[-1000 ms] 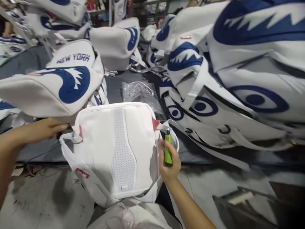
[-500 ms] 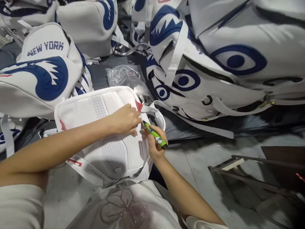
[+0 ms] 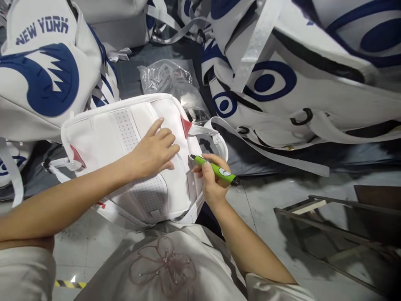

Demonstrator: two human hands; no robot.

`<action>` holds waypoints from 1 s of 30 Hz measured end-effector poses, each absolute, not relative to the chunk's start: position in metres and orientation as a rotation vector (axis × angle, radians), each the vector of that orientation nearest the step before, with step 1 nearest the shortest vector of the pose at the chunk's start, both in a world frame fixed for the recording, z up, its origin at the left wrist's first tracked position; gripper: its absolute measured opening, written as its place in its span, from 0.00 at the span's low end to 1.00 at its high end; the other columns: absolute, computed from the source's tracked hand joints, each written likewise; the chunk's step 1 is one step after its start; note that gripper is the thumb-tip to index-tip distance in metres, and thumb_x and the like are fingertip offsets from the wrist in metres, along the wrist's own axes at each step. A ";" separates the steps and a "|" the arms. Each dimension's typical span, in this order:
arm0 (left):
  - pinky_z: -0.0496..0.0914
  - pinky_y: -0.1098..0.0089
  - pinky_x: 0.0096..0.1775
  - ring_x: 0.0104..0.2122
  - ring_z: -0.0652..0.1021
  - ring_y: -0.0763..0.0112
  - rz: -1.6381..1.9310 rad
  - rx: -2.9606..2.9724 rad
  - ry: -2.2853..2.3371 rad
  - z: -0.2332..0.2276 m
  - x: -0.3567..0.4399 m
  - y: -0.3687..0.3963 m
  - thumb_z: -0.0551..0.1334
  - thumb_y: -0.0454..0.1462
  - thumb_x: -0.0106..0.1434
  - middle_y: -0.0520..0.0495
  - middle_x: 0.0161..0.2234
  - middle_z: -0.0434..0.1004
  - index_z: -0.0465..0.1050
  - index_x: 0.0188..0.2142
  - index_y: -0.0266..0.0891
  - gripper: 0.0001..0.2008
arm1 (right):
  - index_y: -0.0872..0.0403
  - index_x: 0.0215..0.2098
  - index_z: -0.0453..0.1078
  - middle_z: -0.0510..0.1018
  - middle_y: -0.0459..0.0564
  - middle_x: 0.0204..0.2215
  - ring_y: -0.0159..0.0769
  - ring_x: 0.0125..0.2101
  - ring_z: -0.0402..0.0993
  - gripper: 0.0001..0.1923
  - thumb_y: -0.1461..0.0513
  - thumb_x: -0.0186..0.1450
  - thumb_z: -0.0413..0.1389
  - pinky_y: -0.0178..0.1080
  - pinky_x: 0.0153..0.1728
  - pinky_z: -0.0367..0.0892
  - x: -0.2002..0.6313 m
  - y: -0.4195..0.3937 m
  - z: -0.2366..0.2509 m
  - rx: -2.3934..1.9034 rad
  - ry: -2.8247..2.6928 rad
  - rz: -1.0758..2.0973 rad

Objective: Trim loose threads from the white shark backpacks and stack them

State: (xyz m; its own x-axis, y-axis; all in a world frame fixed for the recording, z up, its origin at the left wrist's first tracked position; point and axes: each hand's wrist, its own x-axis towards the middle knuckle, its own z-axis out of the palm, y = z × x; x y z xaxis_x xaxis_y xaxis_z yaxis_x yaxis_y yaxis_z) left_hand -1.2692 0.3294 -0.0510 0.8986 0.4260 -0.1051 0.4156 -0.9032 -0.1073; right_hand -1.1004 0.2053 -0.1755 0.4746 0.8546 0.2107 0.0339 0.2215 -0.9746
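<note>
A white backpack [image 3: 103, 138] lies back-side up in front of me, with a perforated centre panel and red corner tabs. My left hand [image 3: 155, 150] rests flat on its back panel, fingers spread toward the right red tab [image 3: 185, 125]. My right hand [image 3: 211, 179] grips a green lighter [image 3: 216, 169] lying sideways, its tip pointing at the backpack's right edge, close to a white strap [image 3: 216, 133].
Several white backpacks with blue shark-mouth and eye prints are piled at the left [image 3: 40, 75] and right [image 3: 297, 79]. A crumpled clear plastic bag [image 3: 169, 81] lies behind the backpack. A dark frame [image 3: 328, 217] sits on the grey floor at the right.
My left hand moved from the backpack's left side onto its back panel and flattened. My right hand tipped the lighter from upright to sideways toward the bag's edge. The view tilted down.
</note>
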 end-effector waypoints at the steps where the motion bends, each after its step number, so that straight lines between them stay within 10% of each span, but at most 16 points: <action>1: 0.48 0.43 0.68 0.51 0.70 0.57 0.136 -2.997 -0.681 -0.060 -1.270 0.323 0.60 0.50 0.67 0.45 0.42 0.75 0.73 0.40 0.42 0.15 | 0.51 0.47 0.72 0.78 0.44 0.27 0.32 0.23 0.75 0.12 0.53 0.70 0.57 0.37 0.26 0.71 -1.100 0.206 -0.172 -1.211 -0.925 0.738; 6: 0.47 0.46 0.69 0.53 0.69 0.61 -0.037 -3.000 -0.629 -0.081 -1.281 0.316 0.56 0.42 0.70 0.49 0.41 0.75 0.73 0.38 0.45 0.09 | 0.53 0.34 0.72 0.75 0.44 0.24 0.30 0.19 0.70 0.12 0.52 0.66 0.60 0.36 0.23 0.68 -1.106 0.209 -0.159 -1.279 -0.875 0.729; 30: 0.49 0.49 0.69 0.53 0.70 0.64 -0.088 -3.006 -0.632 -0.087 -1.283 0.318 0.55 0.41 0.71 0.50 0.41 0.74 0.75 0.38 0.45 0.11 | 0.53 0.34 0.71 0.76 0.47 0.27 0.34 0.27 0.73 0.09 0.56 0.69 0.58 0.39 0.30 0.70 -1.111 0.224 -0.154 -1.357 -1.013 0.618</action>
State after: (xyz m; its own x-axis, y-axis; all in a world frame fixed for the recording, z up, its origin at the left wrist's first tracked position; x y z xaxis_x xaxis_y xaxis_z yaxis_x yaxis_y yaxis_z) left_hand -1.2825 0.3178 -0.0873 0.9138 0.4001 0.0702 0.4040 -0.9131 -0.0550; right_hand -1.1106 0.2237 -0.1539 0.4675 0.8537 0.2294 0.1864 0.1585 -0.9696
